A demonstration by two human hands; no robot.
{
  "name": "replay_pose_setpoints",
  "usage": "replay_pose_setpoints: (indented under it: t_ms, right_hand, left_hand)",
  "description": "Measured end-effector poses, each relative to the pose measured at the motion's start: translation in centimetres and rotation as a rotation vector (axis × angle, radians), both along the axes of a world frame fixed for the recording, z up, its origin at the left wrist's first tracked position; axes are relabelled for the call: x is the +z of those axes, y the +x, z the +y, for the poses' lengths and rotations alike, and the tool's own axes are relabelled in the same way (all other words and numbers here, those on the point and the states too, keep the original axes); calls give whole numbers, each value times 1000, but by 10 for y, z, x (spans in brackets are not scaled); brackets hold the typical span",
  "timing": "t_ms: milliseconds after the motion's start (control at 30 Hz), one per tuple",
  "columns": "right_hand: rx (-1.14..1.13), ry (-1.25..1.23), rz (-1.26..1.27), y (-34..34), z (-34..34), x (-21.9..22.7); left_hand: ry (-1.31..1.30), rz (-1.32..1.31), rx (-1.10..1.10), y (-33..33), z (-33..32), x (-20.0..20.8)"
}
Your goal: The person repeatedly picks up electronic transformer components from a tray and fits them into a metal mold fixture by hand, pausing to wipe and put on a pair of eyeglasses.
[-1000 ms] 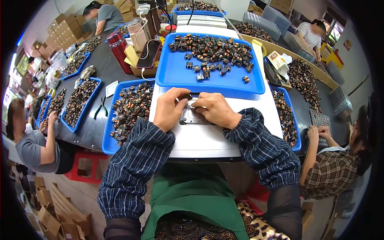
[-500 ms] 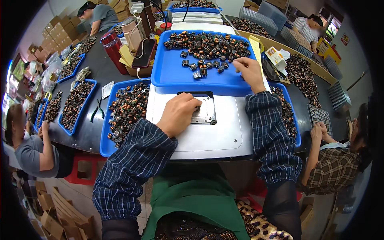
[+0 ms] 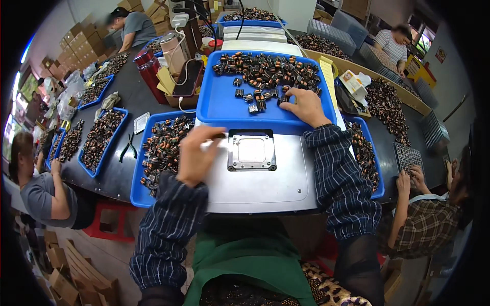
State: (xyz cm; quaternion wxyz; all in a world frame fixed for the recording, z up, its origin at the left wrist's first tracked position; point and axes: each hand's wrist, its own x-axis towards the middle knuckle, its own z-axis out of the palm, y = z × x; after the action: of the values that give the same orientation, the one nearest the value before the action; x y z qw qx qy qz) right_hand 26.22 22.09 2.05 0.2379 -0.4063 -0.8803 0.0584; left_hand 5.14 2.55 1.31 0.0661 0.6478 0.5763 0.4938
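My left hand [image 3: 198,153], smeared by motion, is over the left part of the silver work plate [image 3: 219,196]. A dark small part, looking like a coil component [image 3: 220,136], shows at its fingertips. To its right, a square metal fixture [image 3: 252,151] with a bright flat centre sits in the plate's dark recess and bears no part. My right hand [image 3: 306,106] reaches into the upper blue tray [image 3: 217,104], thumb and fingers closed on a small copper-wound coil component [image 3: 284,100]. Several loose coil components [image 3: 258,99] lie beside it, with a denser heap [image 3: 270,69] behind.
Blue bins of coil components [image 3: 166,145] flank the plate. Pliers [image 3: 128,148], a red flask [image 3: 148,76] and a phone [image 3: 190,79] are at the left. A white box [image 3: 353,84] stands at the right. Co-workers sit or stand around the tables.
My left hand has left the fixture, moving left with the small part and uncovering the bright centre. My right hand has moved left and down onto a coil component in the tray.
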Motion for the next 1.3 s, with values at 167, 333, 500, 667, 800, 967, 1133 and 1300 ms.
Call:
replay_pose_setpoints:
  t_ms: [167, 333, 500, 667, 800, 967, 1133, 1300]
  right_hand:
    - [4, 60, 44, -2, -2, -1]
    - [172, -49, 215, 1, 7, -5]
    - [114, -794, 830, 9, -14, 15]
    - [144, -894, 1232, 22, -15, 10]
    - [200, -922, 1169, 2, -31, 20]
    - [174, -1004, 1083, -6, -61, 24]
    - [174, -1120, 1027, -5, -78, 15]
    - [321, -828, 470, -16, -87, 12]
  left_hand:
    - [-71, 38, 418, -63, -24, -23]
    - [-10, 156, 227, -52, 28, -1]
    - [-137, 278, 178, -17, 109, 5]
    - [-135, 413, 205, 8, 136, -6]
    - [-173, 402, 188, 1, 130, -5]
    - [-14, 18, 179, 9, 109, 0]
    - [115, -142, 70, 17, 82, -4]
    - [-78, -396, -68, 14, 39, -12]
